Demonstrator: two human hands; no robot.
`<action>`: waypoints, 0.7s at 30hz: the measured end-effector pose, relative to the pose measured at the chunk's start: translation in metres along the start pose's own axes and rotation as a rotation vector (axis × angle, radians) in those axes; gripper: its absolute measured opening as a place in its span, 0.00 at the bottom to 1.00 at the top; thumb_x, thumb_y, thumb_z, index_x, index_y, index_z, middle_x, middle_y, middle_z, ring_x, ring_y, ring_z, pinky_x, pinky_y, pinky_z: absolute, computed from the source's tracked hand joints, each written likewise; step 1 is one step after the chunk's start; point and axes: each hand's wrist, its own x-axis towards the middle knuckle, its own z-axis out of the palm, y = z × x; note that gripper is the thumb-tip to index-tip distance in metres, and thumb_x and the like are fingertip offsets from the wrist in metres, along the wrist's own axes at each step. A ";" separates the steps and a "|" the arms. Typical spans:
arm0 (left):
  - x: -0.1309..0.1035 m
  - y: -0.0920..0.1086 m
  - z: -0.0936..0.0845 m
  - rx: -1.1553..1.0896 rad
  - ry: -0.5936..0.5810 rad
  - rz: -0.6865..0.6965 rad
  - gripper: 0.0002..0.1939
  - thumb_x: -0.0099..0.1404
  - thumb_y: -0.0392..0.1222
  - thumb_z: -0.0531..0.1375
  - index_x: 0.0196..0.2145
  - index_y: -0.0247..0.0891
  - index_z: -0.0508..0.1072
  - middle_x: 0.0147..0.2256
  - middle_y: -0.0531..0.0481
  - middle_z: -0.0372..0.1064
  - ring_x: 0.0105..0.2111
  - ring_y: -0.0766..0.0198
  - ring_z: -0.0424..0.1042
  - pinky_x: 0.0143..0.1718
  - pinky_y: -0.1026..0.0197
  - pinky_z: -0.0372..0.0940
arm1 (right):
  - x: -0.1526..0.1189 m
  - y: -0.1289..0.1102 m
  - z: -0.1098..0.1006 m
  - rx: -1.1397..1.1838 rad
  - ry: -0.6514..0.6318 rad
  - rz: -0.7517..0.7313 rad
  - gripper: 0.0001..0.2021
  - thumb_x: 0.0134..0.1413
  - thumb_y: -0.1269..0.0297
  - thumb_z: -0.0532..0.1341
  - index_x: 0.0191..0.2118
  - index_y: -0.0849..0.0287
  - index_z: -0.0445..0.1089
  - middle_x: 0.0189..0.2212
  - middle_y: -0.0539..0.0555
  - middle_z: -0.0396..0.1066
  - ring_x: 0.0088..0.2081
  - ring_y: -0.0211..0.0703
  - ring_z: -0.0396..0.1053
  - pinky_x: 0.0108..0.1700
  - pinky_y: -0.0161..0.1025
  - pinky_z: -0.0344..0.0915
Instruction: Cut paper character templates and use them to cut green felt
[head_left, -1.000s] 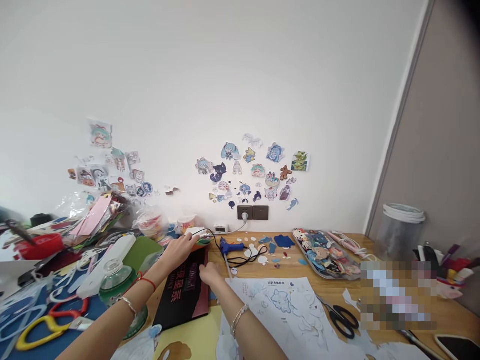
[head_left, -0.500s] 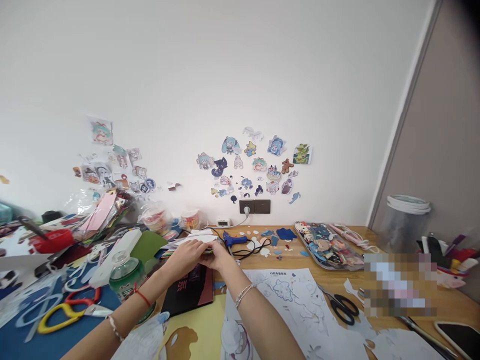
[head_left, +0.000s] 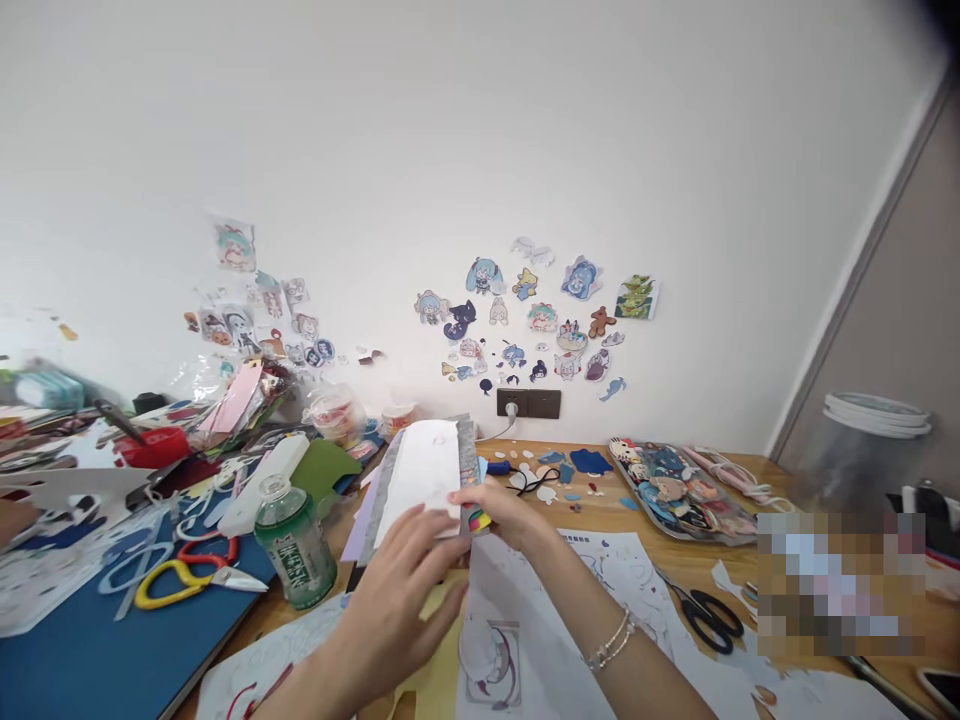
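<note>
In the middle of the head view, a stack of sheets (head_left: 424,465) is raised and tilted toward me. A white sheet lies on top, with fuzzy grey, felt-like material behind it and a lilac sheet sticking out at the left. My right hand (head_left: 506,512) grips the stack's lower right edge, thumb on the front. My left hand (head_left: 401,605) lies over the lower edge with its fingers stretched and apart, touching the sheets. Below the hands are a pale yellow sheet (head_left: 442,640) and a printed white sheet (head_left: 525,620) with line drawings.
To the left stand a green-labelled bottle (head_left: 296,545) and yellow-handled scissors (head_left: 172,583) on a blue board (head_left: 127,650). At right are black-handled scissors (head_left: 709,610) and a tray (head_left: 675,490) of decorated pieces. Blue scraps (head_left: 591,461) lie near the wall. A blurred patch covers the desk's right.
The sheets have come up off the desk and now face me. My left hand has drawn back with fingers spread. My right hand has shifted to the stack's right edge. The view has turned slightly left.
</note>
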 end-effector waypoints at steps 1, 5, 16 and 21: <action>0.002 -0.006 0.004 0.013 0.045 -0.101 0.17 0.64 0.37 0.52 0.51 0.39 0.59 0.51 0.41 0.59 0.54 0.55 0.55 0.57 0.47 0.49 | -0.003 -0.001 0.000 0.009 0.018 -0.016 0.06 0.51 0.74 0.60 0.37 0.64 0.67 0.25 0.47 0.67 0.24 0.32 0.65 0.26 0.30 0.63; 0.008 -0.040 0.034 -0.001 -0.024 -0.524 0.33 0.63 0.53 0.50 0.59 0.29 0.49 0.60 0.30 0.45 0.60 0.44 0.45 0.56 0.42 0.49 | -0.003 0.011 0.004 0.047 0.059 -0.057 0.13 0.48 0.70 0.61 0.43 0.60 0.68 0.33 0.50 0.72 0.35 0.39 0.70 0.35 0.33 0.66; -0.020 -0.049 0.096 -0.068 -0.153 -0.503 0.25 0.59 0.36 0.52 0.55 0.29 0.61 0.46 0.35 0.66 0.47 0.50 0.66 0.46 0.47 0.62 | -0.005 0.084 0.000 0.023 0.221 0.135 0.15 0.61 0.57 0.49 0.42 0.64 0.64 0.26 0.52 0.69 0.24 0.37 0.68 0.26 0.36 0.67; -0.005 -0.064 0.086 -0.021 -0.074 -0.519 0.21 0.59 0.26 0.46 0.48 0.33 0.68 0.38 0.42 0.66 0.41 0.59 0.67 0.44 0.55 0.63 | -0.014 0.092 -0.012 -0.013 0.276 0.096 0.16 0.57 0.54 0.55 0.40 0.63 0.65 0.30 0.53 0.70 0.29 0.38 0.69 0.32 0.36 0.66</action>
